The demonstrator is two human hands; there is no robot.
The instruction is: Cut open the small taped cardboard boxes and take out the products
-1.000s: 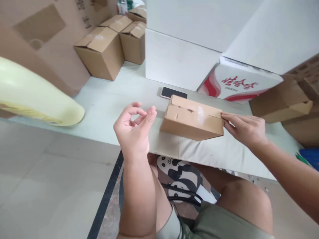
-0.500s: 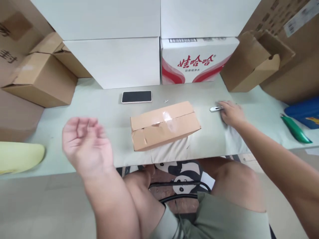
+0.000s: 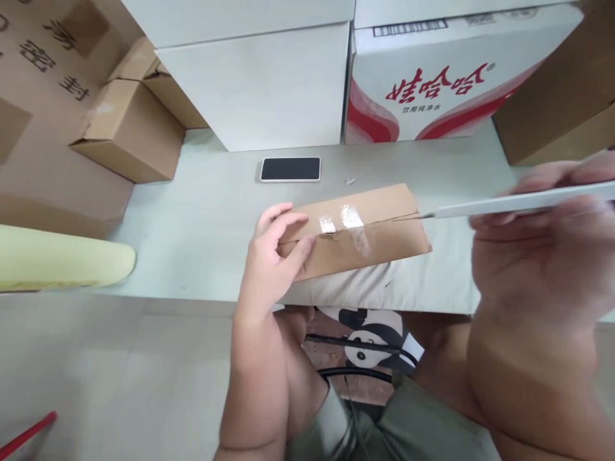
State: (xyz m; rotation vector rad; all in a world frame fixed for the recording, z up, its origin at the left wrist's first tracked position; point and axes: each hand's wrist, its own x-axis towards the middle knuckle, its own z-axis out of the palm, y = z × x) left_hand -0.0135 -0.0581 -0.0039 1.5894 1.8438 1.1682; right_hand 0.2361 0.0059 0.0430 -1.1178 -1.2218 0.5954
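Tape [image 3: 353,218] shines on top of a small brown box [image 3: 394,242], which lies on the desk [image 3: 206,237] near the front edge. The left hand [image 3: 273,256] touches the left end of the box; its grip is spread, with the thumb [image 3: 298,253] apart from the fingers [image 3: 289,223]. The right hand [image 3: 533,256] has its grip closed on a white cutter [image 3: 509,203]. The cutter's thin tip points at the right end of the box top, but I cannot tell if they touch. A phone [image 3: 291,169] lies flat behind the box, with a tiny white scrap [image 3: 350,181] near its right side. Farther back stands a carton [image 3: 423,125] that is red and white. A long, pale yellow thing [image 3: 67,256] lies on the left part of the desk.
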